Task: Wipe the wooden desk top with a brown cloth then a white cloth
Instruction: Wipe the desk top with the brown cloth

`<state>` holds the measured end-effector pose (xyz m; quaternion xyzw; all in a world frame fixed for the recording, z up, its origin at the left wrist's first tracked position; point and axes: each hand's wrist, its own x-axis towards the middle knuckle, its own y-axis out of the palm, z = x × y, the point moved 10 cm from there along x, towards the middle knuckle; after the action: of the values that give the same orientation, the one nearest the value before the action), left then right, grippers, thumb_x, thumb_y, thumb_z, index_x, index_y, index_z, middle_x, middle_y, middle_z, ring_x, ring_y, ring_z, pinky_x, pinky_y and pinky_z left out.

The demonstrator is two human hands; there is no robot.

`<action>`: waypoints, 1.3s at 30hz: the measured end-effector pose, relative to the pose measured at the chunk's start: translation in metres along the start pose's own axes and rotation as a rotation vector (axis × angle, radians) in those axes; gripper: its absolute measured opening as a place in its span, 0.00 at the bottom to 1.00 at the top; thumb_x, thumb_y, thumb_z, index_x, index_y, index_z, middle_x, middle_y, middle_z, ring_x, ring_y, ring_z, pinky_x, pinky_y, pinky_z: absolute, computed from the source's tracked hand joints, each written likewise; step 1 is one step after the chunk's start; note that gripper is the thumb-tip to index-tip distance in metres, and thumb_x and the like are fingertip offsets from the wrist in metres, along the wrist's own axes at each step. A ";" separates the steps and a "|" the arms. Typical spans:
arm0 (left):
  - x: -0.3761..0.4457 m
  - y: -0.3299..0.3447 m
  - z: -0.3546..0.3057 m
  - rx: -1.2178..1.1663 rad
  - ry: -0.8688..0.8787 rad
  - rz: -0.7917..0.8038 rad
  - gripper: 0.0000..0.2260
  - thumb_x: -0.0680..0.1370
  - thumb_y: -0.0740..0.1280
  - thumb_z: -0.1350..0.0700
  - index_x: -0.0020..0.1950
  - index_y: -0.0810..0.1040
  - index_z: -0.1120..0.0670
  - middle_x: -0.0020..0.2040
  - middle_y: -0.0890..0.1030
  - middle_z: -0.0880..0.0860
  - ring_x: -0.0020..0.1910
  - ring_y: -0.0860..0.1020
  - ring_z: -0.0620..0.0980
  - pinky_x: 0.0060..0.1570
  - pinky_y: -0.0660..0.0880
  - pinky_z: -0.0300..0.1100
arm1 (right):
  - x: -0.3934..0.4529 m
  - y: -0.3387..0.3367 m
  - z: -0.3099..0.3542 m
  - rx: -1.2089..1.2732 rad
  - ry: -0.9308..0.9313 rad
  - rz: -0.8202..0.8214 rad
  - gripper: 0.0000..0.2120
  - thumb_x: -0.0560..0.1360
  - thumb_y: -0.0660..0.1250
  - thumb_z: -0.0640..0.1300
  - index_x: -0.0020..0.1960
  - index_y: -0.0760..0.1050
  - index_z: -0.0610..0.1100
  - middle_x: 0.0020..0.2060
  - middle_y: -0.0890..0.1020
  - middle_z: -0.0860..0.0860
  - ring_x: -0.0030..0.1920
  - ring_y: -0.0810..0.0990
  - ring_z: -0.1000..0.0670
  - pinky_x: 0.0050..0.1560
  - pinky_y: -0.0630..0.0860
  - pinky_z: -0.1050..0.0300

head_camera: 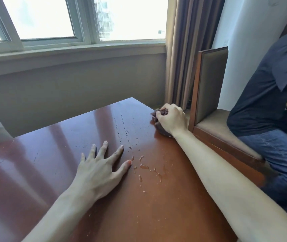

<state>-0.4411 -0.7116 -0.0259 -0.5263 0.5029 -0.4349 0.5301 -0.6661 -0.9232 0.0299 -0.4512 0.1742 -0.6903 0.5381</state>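
The right hand bunches the brown cloth in curled fingers at the desk's far right edge, probably to start a stroke toward the water drops; the left hand lies flat, fingers spread, seemingly bracing; no white cloth shows.

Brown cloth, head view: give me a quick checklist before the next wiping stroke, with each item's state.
1. Brown cloth bunched in the right hand grip: ok.
2. Cloth on the desk top, at its far right edge: ok.
3. Water drops left mid-desk: not ok.
4. Left hand flat, fingers spread beside the drops, in the stroke's likely path: not ok.
5. White cloth ready: cannot tell, none in view.
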 end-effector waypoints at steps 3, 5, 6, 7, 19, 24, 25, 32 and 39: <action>0.003 -0.001 0.001 0.010 -0.001 0.011 0.33 0.73 0.38 0.25 0.79 0.44 0.30 0.83 0.46 0.50 0.82 0.46 0.58 0.78 0.49 0.60 | 0.025 0.015 -0.002 -0.015 0.040 0.024 0.11 0.74 0.66 0.56 0.45 0.78 0.49 0.45 0.80 0.50 0.53 0.80 0.42 0.43 0.70 0.54; 0.003 -0.001 0.002 -0.003 -0.003 0.028 0.32 0.74 0.40 0.25 0.79 0.45 0.30 0.83 0.46 0.50 0.82 0.47 0.58 0.78 0.49 0.60 | 0.015 0.012 0.000 -0.017 0.017 0.026 0.09 0.75 0.67 0.55 0.44 0.77 0.49 0.44 0.78 0.51 0.53 0.78 0.42 0.44 0.69 0.54; 0.003 -0.001 0.001 -0.010 -0.004 0.035 0.32 0.75 0.41 0.25 0.79 0.46 0.30 0.83 0.47 0.50 0.82 0.47 0.58 0.78 0.49 0.60 | 0.004 0.007 0.002 -0.013 -0.007 0.031 0.09 0.75 0.67 0.54 0.44 0.77 0.49 0.43 0.77 0.51 0.53 0.78 0.43 0.44 0.69 0.54; 0.003 -0.002 0.001 -0.014 -0.005 0.039 0.32 0.75 0.41 0.25 0.79 0.47 0.30 0.83 0.47 0.50 0.82 0.47 0.58 0.78 0.49 0.61 | -0.013 -0.001 0.005 -0.002 -0.031 0.041 0.09 0.75 0.67 0.54 0.44 0.76 0.49 0.43 0.77 0.52 0.53 0.77 0.43 0.44 0.69 0.54; -0.002 -0.006 -0.001 0.006 -0.011 0.043 0.34 0.74 0.40 0.24 0.80 0.48 0.32 0.83 0.50 0.52 0.81 0.49 0.59 0.76 0.54 0.61 | -0.193 -0.107 0.015 0.117 -0.210 0.151 0.10 0.72 0.69 0.59 0.44 0.77 0.52 0.41 0.77 0.57 0.49 0.76 0.51 0.47 0.73 0.53; 0.000 -0.004 -0.001 0.021 -0.002 0.045 0.33 0.75 0.41 0.25 0.80 0.48 0.32 0.83 0.49 0.52 0.81 0.50 0.59 0.77 0.54 0.61 | -0.070 -0.069 -0.033 -0.021 0.022 -0.004 0.10 0.75 0.68 0.56 0.45 0.79 0.49 0.45 0.80 0.50 0.53 0.78 0.42 0.47 0.73 0.52; 0.001 -0.004 0.000 0.022 0.000 0.041 0.33 0.75 0.41 0.25 0.80 0.48 0.32 0.83 0.49 0.52 0.81 0.50 0.59 0.77 0.53 0.61 | -0.055 -0.063 -0.035 -0.035 0.061 -0.007 0.10 0.75 0.67 0.55 0.45 0.78 0.49 0.46 0.80 0.49 0.54 0.78 0.41 0.49 0.74 0.51; 0.004 -0.002 0.002 0.027 0.022 0.026 0.35 0.73 0.39 0.24 0.80 0.48 0.32 0.83 0.50 0.53 0.81 0.51 0.60 0.76 0.54 0.63 | -0.127 -0.088 -0.011 -0.033 -0.064 0.042 0.08 0.75 0.68 0.54 0.45 0.76 0.50 0.44 0.77 0.52 0.51 0.76 0.45 0.46 0.72 0.53; 0.003 -0.001 0.001 0.043 0.021 0.014 0.34 0.74 0.38 0.25 0.80 0.47 0.31 0.83 0.50 0.52 0.81 0.51 0.59 0.76 0.54 0.62 | -0.180 -0.130 -0.010 0.047 -0.202 0.101 0.10 0.74 0.69 0.58 0.45 0.78 0.52 0.43 0.80 0.56 0.49 0.78 0.50 0.49 0.77 0.50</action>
<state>-0.4401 -0.7142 -0.0248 -0.5068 0.5026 -0.4474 0.5389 -0.7480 -0.7171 0.0405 -0.4964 0.1253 -0.6174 0.5973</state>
